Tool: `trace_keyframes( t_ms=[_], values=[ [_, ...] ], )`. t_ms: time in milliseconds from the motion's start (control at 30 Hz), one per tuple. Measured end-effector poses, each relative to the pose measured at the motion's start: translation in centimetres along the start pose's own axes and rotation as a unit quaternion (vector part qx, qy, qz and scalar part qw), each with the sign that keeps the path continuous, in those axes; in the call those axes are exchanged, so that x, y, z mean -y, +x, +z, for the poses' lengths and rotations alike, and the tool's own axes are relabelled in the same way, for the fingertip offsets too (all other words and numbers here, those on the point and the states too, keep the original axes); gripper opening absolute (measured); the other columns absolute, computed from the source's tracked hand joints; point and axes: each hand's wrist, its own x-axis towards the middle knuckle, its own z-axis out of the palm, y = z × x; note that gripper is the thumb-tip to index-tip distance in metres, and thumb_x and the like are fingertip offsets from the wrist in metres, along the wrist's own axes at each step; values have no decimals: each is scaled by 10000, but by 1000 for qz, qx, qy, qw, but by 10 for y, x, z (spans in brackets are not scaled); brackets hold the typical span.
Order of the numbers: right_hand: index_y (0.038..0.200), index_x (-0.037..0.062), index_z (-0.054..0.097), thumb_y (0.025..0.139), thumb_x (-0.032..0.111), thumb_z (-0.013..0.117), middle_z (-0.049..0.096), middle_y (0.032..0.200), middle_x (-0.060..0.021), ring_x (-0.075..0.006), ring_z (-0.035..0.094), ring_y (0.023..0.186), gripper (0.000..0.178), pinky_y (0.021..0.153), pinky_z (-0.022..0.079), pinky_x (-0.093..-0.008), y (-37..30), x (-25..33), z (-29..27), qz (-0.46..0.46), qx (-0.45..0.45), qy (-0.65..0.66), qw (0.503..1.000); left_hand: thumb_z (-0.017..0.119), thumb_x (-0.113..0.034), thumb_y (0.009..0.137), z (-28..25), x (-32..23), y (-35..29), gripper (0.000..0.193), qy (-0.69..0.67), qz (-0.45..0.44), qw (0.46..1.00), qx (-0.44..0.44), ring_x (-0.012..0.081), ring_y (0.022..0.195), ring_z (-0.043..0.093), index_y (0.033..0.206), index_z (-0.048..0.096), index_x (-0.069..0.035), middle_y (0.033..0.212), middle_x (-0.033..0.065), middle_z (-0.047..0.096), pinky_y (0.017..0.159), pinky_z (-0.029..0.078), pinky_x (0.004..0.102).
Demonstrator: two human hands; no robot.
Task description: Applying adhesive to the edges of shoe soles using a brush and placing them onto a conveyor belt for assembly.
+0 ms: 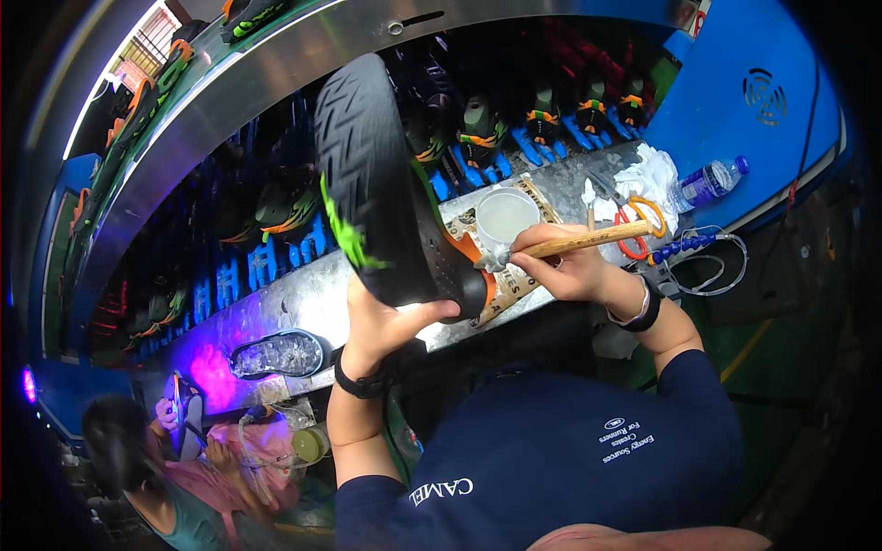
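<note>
My left hand (375,323) is closed round the heel end of a black shoe (363,165), raised in front of me with its zigzag-treaded sole toward the left. Bright green marks the sole's edge, and orange shows near the heel. In my right hand (571,268) is a brush (593,241) with a wooden handle, pinched near its bristles. Its pale, wet-looking tip is close to the shoe's orange part; whether they touch I cannot tell. Just beyond the tip stands a round white tub (507,215) of cloudy liquid, on a printed sheet of brown cardboard (540,191).
Right of the tub lie orange-handled scissors (634,241), crumpled white tissue (648,179), a purple-capped bottle (712,184) and a blue segmented hose (680,248). Shoes on blue holders (542,147) line the back. Left are a loose sole (276,356) and a co-worker (119,450) holding a shoe.
</note>
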Motion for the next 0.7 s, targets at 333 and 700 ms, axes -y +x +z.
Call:
trace_keyframes(
  t_ms=[333, 700],
  values=[
    [757, 10, 568, 739, 29, 596, 515, 614, -5, -34, 420, 473, 39, 418, 319, -190, -14, 8, 7, 12, -69, 27, 997, 700, -86, 604, -5, 23, -21, 435, 103, 20, 994, -11, 233, 853, 584, 1002, 547, 0, 934, 110, 599, 756, 436, 329],
    [800, 6, 555, 757, 1, 572, 520, 670, -4, -28, 425, 531, 47, 447, 324, -175, -15, -3, 9, 46, -153, 100, 982, 767, -103, 567, 9, -2, -5, 558, -70, -37, 997, -15, 198, 906, 552, 1055, 517, -3, 1005, 102, 568, 782, 429, 300]
  ],
)
